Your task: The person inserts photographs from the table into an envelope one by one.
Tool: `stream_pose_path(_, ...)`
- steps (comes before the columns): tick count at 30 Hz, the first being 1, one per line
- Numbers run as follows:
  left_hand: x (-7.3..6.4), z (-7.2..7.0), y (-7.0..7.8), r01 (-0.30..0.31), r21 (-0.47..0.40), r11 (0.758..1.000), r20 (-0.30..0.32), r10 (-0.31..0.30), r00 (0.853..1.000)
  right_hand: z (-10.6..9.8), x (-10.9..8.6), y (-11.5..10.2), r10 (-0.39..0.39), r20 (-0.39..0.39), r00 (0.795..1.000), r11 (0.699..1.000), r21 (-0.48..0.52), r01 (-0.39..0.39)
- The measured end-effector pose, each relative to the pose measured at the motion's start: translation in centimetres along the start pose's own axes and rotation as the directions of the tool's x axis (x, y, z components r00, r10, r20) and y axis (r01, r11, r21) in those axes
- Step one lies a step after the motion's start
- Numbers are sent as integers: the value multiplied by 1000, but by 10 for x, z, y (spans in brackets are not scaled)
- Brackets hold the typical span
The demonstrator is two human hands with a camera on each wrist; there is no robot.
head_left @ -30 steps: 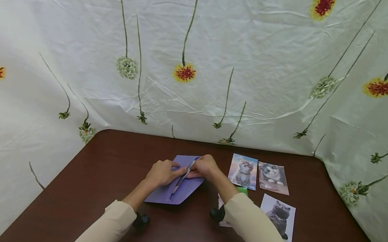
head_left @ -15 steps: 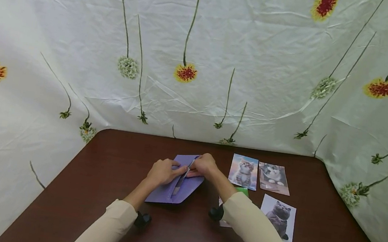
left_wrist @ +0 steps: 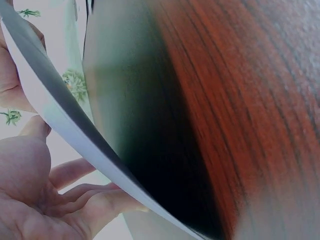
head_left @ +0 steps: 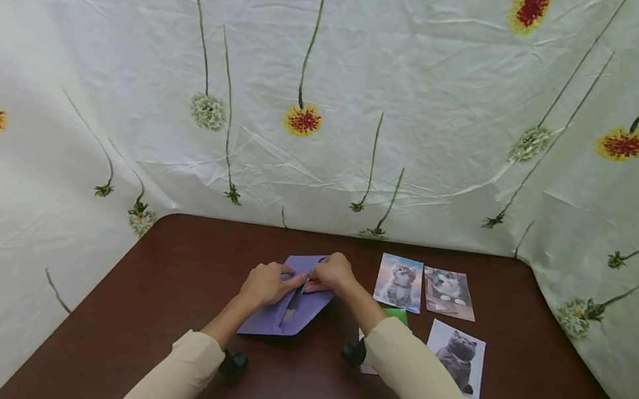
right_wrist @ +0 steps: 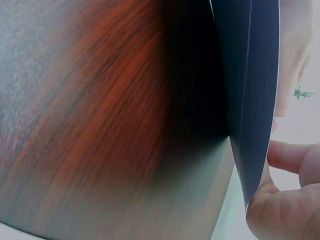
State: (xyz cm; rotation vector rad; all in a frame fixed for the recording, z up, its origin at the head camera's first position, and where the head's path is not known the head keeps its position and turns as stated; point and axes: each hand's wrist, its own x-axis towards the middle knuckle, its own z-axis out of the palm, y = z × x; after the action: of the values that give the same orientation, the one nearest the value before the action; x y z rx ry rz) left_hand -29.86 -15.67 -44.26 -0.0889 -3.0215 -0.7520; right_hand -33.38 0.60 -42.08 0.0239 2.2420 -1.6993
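A purple envelope (head_left: 314, 305) lies at a slant on the table, with a long slit gaping along its middle and something pale showing inside. My left hand (head_left: 266, 283) rests on its left part, fingers spread and thumb reaching to the slit. On the slit's far end, my right hand (head_left: 332, 273) pinches the paper edge with bent fingers. The left wrist view shows the envelope (left_wrist: 75, 120) edge-on, bowed, with the left fingers (left_wrist: 107, 204) against it. In the right wrist view, the right thumb and finger (right_wrist: 280, 210) are at the dark side of the envelope (right_wrist: 257, 100).
Right of the envelope lie cat pictures: a kitten on a pastel background (head_left: 399, 284), a grey-and-white cat (head_left: 449, 293) and a grey cat (head_left: 458, 359). A green-edged card (head_left: 398, 315) is partly hidden by the right forearm. A flowered white curtain (head_left: 322, 180) hangs behind the dark table (head_left: 219, 240).
The pale strip in the slit has sunk and the slit looks darker. The right hand has shifted slightly left; the left hand stays on the envelope.
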Motion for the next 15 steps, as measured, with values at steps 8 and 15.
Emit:
stream_pose_path(8,1,1,2,7,-6,1000,14,-7,1000,-14,-7,-6,-6,59,998,1000,-1,6)
stream_pose_path(15,1,2,0,4,-3,1000,-3,-4,1000,-41,-18,-11,-48,71,996,998,-25,50)
